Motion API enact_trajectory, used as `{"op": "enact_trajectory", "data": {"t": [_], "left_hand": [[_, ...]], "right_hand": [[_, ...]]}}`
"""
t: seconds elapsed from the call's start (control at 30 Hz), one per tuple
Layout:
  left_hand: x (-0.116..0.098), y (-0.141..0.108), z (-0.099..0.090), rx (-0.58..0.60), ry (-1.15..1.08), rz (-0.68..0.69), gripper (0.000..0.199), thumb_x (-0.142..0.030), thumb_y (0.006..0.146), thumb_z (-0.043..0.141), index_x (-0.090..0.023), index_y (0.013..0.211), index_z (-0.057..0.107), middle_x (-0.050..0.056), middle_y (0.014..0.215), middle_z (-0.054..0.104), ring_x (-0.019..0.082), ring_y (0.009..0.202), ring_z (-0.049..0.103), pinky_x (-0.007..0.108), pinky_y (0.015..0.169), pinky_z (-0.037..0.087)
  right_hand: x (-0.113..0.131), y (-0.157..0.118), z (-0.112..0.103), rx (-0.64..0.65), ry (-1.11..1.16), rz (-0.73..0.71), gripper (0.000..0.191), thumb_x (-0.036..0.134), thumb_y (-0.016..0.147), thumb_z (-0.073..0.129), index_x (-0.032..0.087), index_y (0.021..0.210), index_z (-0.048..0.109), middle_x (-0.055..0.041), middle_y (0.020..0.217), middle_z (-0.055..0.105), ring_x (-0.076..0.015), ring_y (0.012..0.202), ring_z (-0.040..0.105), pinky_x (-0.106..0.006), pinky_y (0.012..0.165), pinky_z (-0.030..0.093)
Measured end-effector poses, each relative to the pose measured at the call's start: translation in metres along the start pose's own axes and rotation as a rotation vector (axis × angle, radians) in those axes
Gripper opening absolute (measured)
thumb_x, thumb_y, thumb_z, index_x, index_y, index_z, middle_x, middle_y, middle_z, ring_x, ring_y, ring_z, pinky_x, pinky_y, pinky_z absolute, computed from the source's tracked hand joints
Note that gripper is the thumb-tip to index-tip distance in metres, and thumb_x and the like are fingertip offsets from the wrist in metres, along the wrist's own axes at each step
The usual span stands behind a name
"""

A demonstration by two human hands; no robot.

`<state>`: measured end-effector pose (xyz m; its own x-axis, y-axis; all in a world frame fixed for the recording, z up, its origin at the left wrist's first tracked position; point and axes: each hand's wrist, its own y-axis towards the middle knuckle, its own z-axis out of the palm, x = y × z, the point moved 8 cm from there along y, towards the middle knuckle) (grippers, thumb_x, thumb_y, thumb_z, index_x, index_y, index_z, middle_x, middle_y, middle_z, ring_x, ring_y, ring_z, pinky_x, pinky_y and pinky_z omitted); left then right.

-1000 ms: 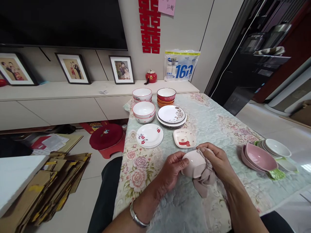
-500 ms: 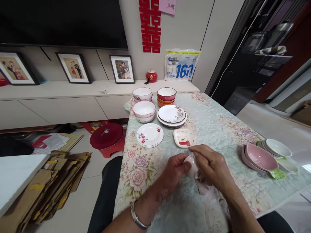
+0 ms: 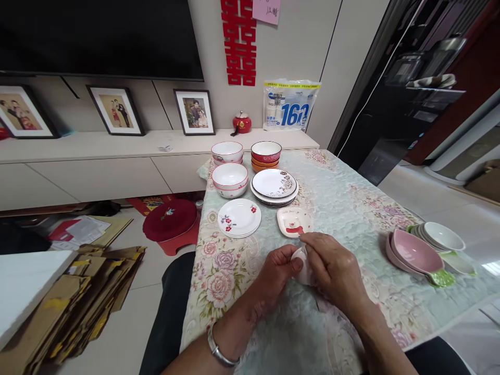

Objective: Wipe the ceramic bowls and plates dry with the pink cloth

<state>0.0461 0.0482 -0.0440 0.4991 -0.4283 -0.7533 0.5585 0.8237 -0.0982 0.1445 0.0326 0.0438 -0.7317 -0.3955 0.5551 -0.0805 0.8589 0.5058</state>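
Note:
Between my hands, over the near part of the table, is a small white glossy dish (image 3: 303, 266), partly covered by fingers. My left hand (image 3: 279, 268) pinches its left edge with thumb and fingers. My right hand (image 3: 334, 263) is closed on its right side, over a cloth (image 3: 326, 305) that hangs below and is mostly hidden. Just beyond my fingers lies a square plate with a bear picture (image 3: 294, 222). Farther left sits a stack of flowered white plates (image 3: 239, 216).
Dark-rimmed plates (image 3: 274, 183), white bowls (image 3: 230, 177) and red and orange bowls (image 3: 266, 152) stand at the back. Pink bowls (image 3: 416, 251) and small white bowls (image 3: 444, 235) sit at the right. A red stool (image 3: 170, 221) stands left of the table (image 3: 336, 198).
The view has shifted slightly. The white dish has turned a little between my hands, and less of the hanging cloth shows. Both hands keep their hold.

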Motion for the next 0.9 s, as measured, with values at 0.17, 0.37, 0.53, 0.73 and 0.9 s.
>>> {"op": "enact_trajectory", "data": {"t": [0.17, 0.37, 0.53, 0.73, 0.9], "left_hand": [[-0.003, 0.001, -0.005, -0.053, 0.037, 0.027, 0.035, -0.041, 0.067, 0.084, -0.012, 0.08, 0.07, 0.002, 0.07, 0.064, 0.013, 0.065, 0.049, 0.026, 0.066, 0.035], [-0.002, 0.005, -0.017, -0.146, -0.029, 0.036, 0.041, -0.042, 0.06, 0.088, -0.011, 0.082, 0.072, 0.003, 0.073, 0.065, 0.012, 0.067, 0.047, 0.025, 0.066, 0.034], [-0.001, 0.005, -0.016, -0.165, -0.113, 0.032, 0.037, -0.038, 0.062, 0.088, -0.013, 0.085, 0.072, 0.002, 0.072, 0.064, 0.013, 0.069, 0.049, 0.025, 0.068, 0.036], [-0.004, 0.002, -0.008, -0.127, -0.203, 0.05, 0.028, -0.031, 0.066, 0.086, -0.014, 0.082, 0.071, 0.0, 0.072, 0.063, 0.011, 0.069, 0.051, 0.024, 0.069, 0.037], [-0.004, 0.003, -0.01, -0.147, -0.164, 0.049, 0.032, -0.034, 0.064, 0.087, -0.013, 0.083, 0.071, 0.0, 0.07, 0.063, 0.012, 0.066, 0.05, 0.024, 0.066, 0.037]], "right_hand": [[-0.03, 0.003, -0.001, 0.035, 0.179, 0.196, 0.028, 0.029, 0.09, 0.051, 0.023, 0.104, 0.075, -0.0058, 0.106, 0.076, -0.0233, 0.097, 0.07, -0.036, 0.084, 0.055], [-0.089, -0.009, 0.007, -0.013, 0.377, 0.598, 0.034, 0.04, 0.086, 0.057, 0.016, 0.1, 0.077, -0.0078, 0.097, 0.078, -0.0241, 0.086, 0.071, -0.032, 0.072, 0.055], [-0.056, -0.008, 0.007, -0.126, 0.16, 0.381, 0.035, 0.036, 0.093, 0.049, 0.019, 0.113, 0.072, -0.009, 0.112, 0.074, -0.0259, 0.102, 0.069, -0.04, 0.088, 0.055], [0.014, -0.008, 0.026, -0.065, -0.025, -0.201, 0.036, 0.015, 0.095, 0.048, 0.018, 0.127, 0.063, -0.0119, 0.133, 0.063, -0.0261, 0.129, 0.054, -0.05, 0.113, 0.04], [-0.005, -0.004, 0.021, -0.062, -0.019, -0.125, 0.033, 0.017, 0.097, 0.046, 0.019, 0.125, 0.064, -0.0123, 0.131, 0.06, -0.0266, 0.128, 0.049, -0.051, 0.108, 0.041]]}}
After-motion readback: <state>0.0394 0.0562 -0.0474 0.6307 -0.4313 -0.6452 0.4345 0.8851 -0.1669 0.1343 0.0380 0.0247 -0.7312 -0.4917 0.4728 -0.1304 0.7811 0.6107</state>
